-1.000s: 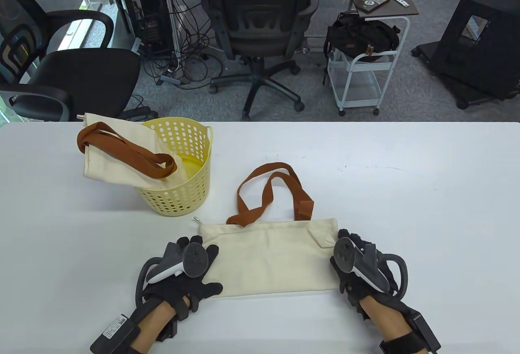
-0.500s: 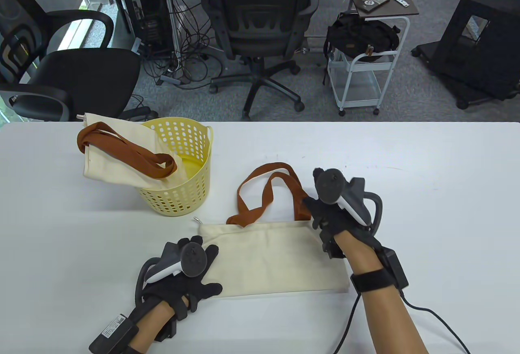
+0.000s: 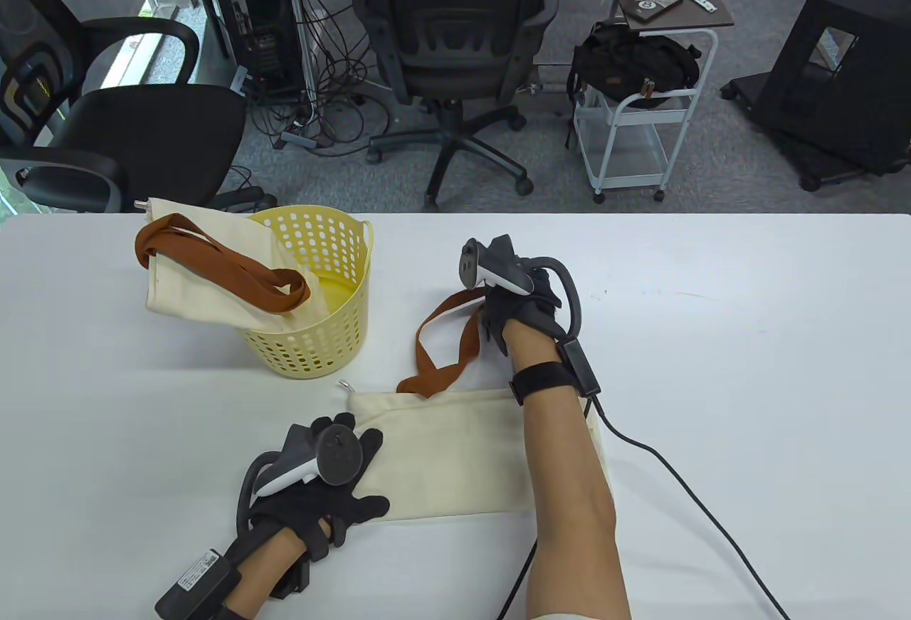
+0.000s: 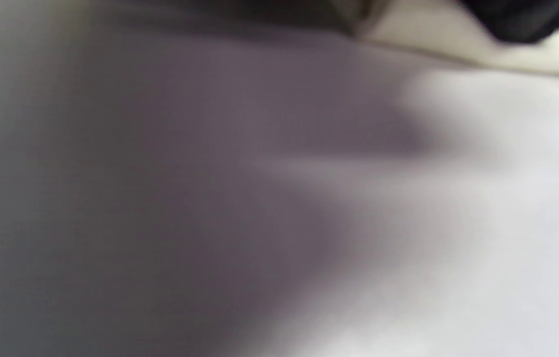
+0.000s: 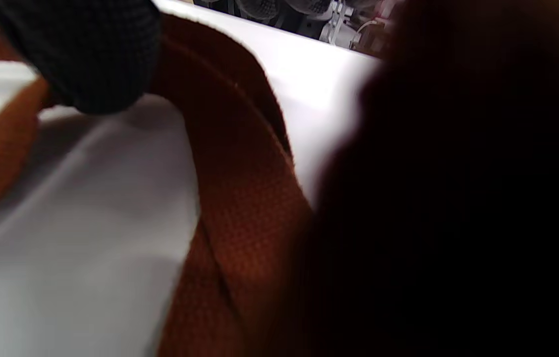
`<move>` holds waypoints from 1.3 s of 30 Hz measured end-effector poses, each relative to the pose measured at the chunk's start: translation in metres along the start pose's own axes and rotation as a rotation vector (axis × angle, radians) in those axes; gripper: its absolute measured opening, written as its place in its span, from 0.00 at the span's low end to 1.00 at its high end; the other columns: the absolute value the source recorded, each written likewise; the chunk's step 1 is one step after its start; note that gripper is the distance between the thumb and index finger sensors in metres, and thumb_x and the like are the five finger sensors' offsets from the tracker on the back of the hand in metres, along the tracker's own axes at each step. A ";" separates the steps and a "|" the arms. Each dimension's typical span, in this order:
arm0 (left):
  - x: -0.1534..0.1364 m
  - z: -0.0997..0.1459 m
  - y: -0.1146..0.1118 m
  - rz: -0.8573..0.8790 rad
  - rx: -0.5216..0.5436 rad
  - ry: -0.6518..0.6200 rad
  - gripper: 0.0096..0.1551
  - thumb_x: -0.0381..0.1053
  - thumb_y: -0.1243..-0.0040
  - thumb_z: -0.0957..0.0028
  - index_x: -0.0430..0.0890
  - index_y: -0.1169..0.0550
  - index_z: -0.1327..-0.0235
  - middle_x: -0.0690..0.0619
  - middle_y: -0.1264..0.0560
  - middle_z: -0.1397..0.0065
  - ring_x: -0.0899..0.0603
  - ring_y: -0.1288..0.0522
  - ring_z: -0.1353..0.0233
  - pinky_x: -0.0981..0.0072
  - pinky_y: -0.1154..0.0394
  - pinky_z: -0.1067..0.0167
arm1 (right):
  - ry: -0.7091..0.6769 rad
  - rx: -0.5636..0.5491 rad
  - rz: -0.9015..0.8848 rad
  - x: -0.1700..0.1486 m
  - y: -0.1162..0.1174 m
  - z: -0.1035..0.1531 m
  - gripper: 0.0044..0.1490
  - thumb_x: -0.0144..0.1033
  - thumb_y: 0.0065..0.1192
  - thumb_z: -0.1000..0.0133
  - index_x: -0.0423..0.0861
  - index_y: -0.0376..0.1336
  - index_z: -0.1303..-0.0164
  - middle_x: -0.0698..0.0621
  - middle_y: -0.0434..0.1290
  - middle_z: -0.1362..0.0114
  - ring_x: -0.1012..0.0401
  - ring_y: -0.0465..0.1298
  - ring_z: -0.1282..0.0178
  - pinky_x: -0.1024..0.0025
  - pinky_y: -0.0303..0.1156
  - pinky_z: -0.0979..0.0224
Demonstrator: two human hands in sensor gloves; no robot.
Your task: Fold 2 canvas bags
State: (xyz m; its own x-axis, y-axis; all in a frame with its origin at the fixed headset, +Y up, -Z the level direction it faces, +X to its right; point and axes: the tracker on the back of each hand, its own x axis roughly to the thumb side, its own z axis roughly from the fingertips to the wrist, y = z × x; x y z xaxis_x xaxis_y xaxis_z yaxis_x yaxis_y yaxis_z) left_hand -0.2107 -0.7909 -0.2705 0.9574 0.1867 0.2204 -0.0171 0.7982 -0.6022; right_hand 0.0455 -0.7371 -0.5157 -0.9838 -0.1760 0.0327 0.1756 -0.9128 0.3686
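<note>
The second bag slumps over the basket at the left, waiting its turn. The left hand rests flat, fingers spread, on the near bag, likely to anchor it. The right hand sits on the straps; whether it grips them I cannot tell. Bare table lies open to the right.
</note>
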 end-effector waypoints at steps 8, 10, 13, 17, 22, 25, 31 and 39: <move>0.000 0.000 -0.001 0.005 0.002 -0.001 0.57 0.73 0.43 0.60 0.65 0.60 0.26 0.51 0.73 0.20 0.33 0.73 0.18 0.32 0.71 0.26 | -0.001 -0.089 0.018 0.015 0.010 -0.020 0.36 0.41 0.76 0.52 0.56 0.64 0.32 0.52 0.66 0.21 0.51 0.68 0.20 0.48 0.63 0.19; 0.000 0.000 -0.001 0.006 0.002 -0.001 0.57 0.73 0.43 0.60 0.65 0.60 0.26 0.51 0.74 0.20 0.33 0.74 0.18 0.32 0.71 0.26 | -0.001 -0.144 0.061 0.017 0.011 -0.019 0.27 0.41 0.75 0.51 0.57 0.69 0.40 0.53 0.72 0.27 0.53 0.74 0.27 0.50 0.68 0.23; -0.001 0.000 -0.001 0.007 0.001 0.000 0.57 0.73 0.43 0.60 0.65 0.60 0.26 0.52 0.74 0.20 0.34 0.74 0.18 0.32 0.71 0.26 | 0.000 -0.201 0.089 0.017 0.012 -0.019 0.25 0.43 0.75 0.52 0.57 0.71 0.43 0.53 0.77 0.34 0.55 0.80 0.35 0.51 0.73 0.29; -0.001 0.000 -0.001 0.009 0.003 0.001 0.57 0.73 0.43 0.60 0.65 0.60 0.26 0.52 0.74 0.20 0.34 0.74 0.18 0.33 0.71 0.26 | 0.004 -0.237 0.056 0.013 0.005 -0.017 0.26 0.44 0.74 0.52 0.56 0.71 0.43 0.53 0.79 0.38 0.56 0.82 0.40 0.52 0.75 0.32; -0.001 0.000 -0.001 0.006 0.003 0.003 0.57 0.73 0.43 0.60 0.65 0.60 0.26 0.52 0.74 0.20 0.34 0.74 0.18 0.33 0.71 0.26 | -0.039 -0.312 -0.060 -0.001 -0.018 0.006 0.26 0.44 0.73 0.52 0.55 0.71 0.43 0.53 0.80 0.39 0.56 0.83 0.42 0.52 0.77 0.35; -0.001 0.000 -0.001 0.002 0.006 0.002 0.57 0.73 0.44 0.60 0.65 0.60 0.26 0.52 0.74 0.20 0.34 0.74 0.18 0.33 0.71 0.26 | -0.107 -0.364 -0.117 -0.006 -0.031 0.031 0.26 0.45 0.73 0.52 0.54 0.71 0.43 0.52 0.81 0.40 0.56 0.84 0.43 0.53 0.78 0.36; 0.000 0.000 -0.001 -0.008 0.001 0.006 0.57 0.73 0.44 0.60 0.65 0.61 0.26 0.52 0.74 0.20 0.34 0.74 0.18 0.33 0.71 0.25 | -0.241 -0.403 -0.239 -0.014 -0.053 0.100 0.26 0.45 0.72 0.52 0.54 0.71 0.42 0.52 0.80 0.39 0.56 0.83 0.43 0.53 0.77 0.36; 0.000 0.001 -0.001 -0.013 0.000 0.009 0.57 0.74 0.45 0.60 0.65 0.61 0.27 0.52 0.74 0.21 0.34 0.74 0.18 0.33 0.71 0.25 | -0.421 -0.427 -0.253 -0.008 -0.047 0.199 0.26 0.45 0.73 0.52 0.54 0.71 0.42 0.52 0.80 0.39 0.56 0.83 0.43 0.53 0.77 0.36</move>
State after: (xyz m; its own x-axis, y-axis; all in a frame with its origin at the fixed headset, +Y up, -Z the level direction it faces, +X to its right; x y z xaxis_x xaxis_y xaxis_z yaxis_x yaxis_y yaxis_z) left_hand -0.2112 -0.7916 -0.2691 0.9599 0.1713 0.2217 -0.0043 0.8003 -0.5996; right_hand 0.0385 -0.6198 -0.3486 -0.9112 0.1435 0.3862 -0.1497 -0.9886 0.0141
